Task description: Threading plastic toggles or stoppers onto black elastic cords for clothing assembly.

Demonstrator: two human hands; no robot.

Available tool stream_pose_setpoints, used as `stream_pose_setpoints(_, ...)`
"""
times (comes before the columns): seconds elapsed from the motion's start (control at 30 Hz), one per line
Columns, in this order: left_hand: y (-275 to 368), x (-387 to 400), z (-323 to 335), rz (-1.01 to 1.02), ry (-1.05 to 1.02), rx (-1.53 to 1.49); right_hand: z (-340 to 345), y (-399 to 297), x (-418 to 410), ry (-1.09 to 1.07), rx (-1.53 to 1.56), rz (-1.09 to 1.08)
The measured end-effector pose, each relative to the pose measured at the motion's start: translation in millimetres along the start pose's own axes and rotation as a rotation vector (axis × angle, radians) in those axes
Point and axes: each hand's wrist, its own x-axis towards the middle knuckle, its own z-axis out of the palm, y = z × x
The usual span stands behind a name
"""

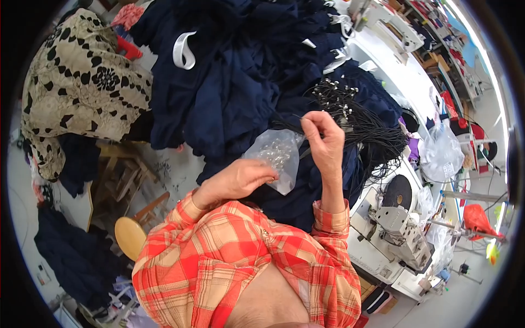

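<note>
A clear plastic bag (289, 178) with many small shiny pieces (275, 153) in it lies before me on a heap of navy fabric (229, 102). My left hand (242, 176) is at the bag's near left side, its fingertips closed on a small metallic piece (270, 180) that is mostly hidden. Right of the bag, my right hand (326, 135) is raised, thumb and forefinger pinching what looks like the thin end of a black cord. Beyond my right hand spreads a bundle of black cords (379, 139), many with shiny metal ends (336, 96).
An industrial sewing machine (404, 238) stands on a white table at right, beside a dark round disc (398, 192). White ribbon (184, 51) lies on the navy fabric. Patterned cloth (86, 78) is heaped at left, above a wooden stool (130, 238) and more navy cloth (74, 250).
</note>
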Motion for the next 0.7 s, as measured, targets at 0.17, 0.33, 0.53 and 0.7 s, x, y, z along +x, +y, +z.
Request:
stream_pose_setpoints(0.17,0.2,3.3,-32.8,-0.205,0.307,-0.783,13.8,-20.7,-3.9,-0.048,-0.079,-0.097)
stream_pose_setpoints(0.33,-13.2,22.4,-32.7,-0.127,0.521,-1.047,30.2,-26.9,0.9,-0.108,-0.211,-0.220)
stream_pose_setpoints(0.53,-17.2,30.5,-33.7,-0.225,0.517,-0.903,34.7,-23.3,7.8,-0.087,-0.240,-0.195)
stream_pose_setpoints(0.7,-14.9,30.0,-28.5,-0.201,0.526,-0.783,38.2,-20.7,6.4,-0.056,-0.232,-0.198)
